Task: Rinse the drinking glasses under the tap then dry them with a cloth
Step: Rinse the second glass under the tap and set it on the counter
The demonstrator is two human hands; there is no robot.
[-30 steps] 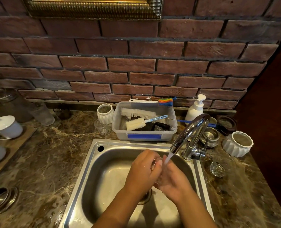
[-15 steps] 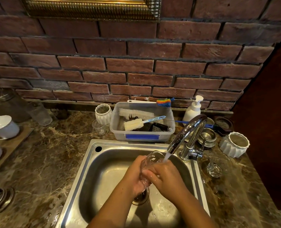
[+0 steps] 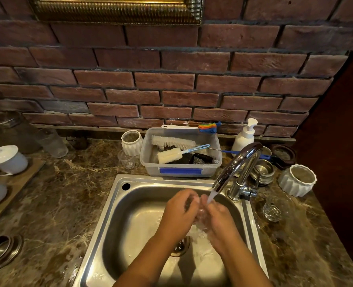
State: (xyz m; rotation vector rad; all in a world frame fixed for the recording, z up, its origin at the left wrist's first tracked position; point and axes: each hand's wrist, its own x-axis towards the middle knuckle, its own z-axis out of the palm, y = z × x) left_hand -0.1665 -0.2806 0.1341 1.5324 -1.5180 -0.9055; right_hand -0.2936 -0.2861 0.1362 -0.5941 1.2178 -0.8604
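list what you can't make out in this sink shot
- Drinking glass, head view: mostly hidden between left hand and right hand; its shape is unclear.
- Drain: partly hidden by the left forearm.
- White lidded cups: cut by the left edge.
- Drying cloth: none visible.

**Both hands work a glass under the running tap**

Low in the middle of the frame, the left hand [image 3: 178,212] and right hand [image 3: 221,221] close together around a clear drinking glass [image 3: 199,214], mostly hidden between them, over the steel sink [image 3: 117,206]. Water streams from the chrome tap [image 3: 236,164] onto the hands. Above the sink a plastic tub [image 3: 180,169] holds brushes. Another glass [image 3: 272,211] stands at right on the marble counter [image 3: 53,195], below a white ribbed cup [image 3: 297,180].
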